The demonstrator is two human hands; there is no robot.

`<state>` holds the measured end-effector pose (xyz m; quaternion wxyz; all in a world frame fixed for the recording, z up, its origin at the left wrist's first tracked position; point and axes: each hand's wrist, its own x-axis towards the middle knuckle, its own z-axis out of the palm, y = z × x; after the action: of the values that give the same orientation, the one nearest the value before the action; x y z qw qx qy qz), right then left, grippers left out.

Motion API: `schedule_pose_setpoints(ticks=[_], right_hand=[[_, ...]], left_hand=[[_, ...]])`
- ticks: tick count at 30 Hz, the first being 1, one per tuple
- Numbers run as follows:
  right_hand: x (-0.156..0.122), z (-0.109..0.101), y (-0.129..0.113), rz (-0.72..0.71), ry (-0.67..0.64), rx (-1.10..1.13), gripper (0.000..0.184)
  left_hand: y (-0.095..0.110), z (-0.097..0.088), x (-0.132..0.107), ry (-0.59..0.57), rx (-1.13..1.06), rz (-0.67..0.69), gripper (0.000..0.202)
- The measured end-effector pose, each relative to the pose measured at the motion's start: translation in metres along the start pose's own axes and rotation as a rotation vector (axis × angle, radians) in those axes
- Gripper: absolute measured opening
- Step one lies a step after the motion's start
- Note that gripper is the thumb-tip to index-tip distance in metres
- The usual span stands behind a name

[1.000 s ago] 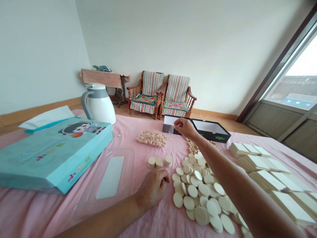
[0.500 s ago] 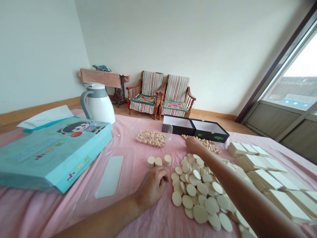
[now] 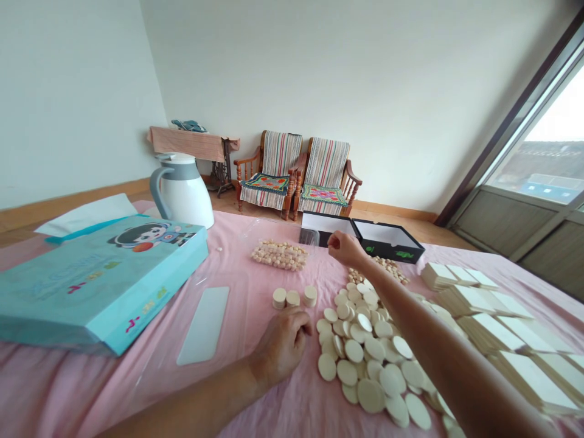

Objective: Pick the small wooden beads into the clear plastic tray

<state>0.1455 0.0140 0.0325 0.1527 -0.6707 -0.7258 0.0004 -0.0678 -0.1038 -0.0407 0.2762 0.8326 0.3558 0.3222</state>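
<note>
My right hand (image 3: 345, 248) is raised in front of the black boxes, its fingers curled together; whatever is between them is hidden. Below its wrist lies a heap of small wooden beads (image 3: 389, 269), partly covered by the forearm. To its left, a clear plastic tray (image 3: 312, 238) holds many beads (image 3: 279, 254). My left hand (image 3: 280, 342) rests on the pink cloth, fingers curled in with nothing seen in them. Just beyond it stand short stacks of round wooden discs (image 3: 292, 298). A large pile of loose discs (image 3: 371, 350) spreads between my arms.
Stacks of pale rectangular pieces (image 3: 490, 316) stand on the right. Two black boxes (image 3: 390, 240) are at the far edge. On the left are a turquoise box (image 3: 104, 280), a white jug (image 3: 187, 194) and a clear plastic lid (image 3: 204, 325) lying flat. Two chairs (image 3: 301, 173) stand beyond.
My right hand has lifted off the bead heap and moved slightly left, towards the clear tray. My left hand has stayed in place.
</note>
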Motion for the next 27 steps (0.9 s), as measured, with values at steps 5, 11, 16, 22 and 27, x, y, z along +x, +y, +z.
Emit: schedule_pose_setpoints(ticks=[5, 11, 16, 22, 27], right_hand=[[0.014, -0.01, -0.018, -0.136, 0.189, 0.275, 0.028], [-0.006, -0.006, 0.006, -0.007, -0.18, -0.152, 0.022], [-0.024, 0.01, 0.022, 0.082, -0.332, -0.278, 0.026], [-0.032, 0.015, 0.014, 0.12, -0.383, -0.311, 0.032], [-0.035, 0.013, 0.011, 0.12, -0.337, -0.284, 0.029]], left_hand=[[-0.002, -0.001, 0.0, -0.002, 0.003, 0.011, 0.029], [0.0, -0.001, 0.0, -0.008, -0.006, 0.011, 0.029], [0.0, 0.0, 0.0, 0.009, -0.012, 0.003, 0.031], [-0.002, 0.001, -0.001, 0.0, 0.025, -0.021, 0.031], [-0.001, 0.0, -0.001, 0.003, 0.035, -0.009, 0.03]])
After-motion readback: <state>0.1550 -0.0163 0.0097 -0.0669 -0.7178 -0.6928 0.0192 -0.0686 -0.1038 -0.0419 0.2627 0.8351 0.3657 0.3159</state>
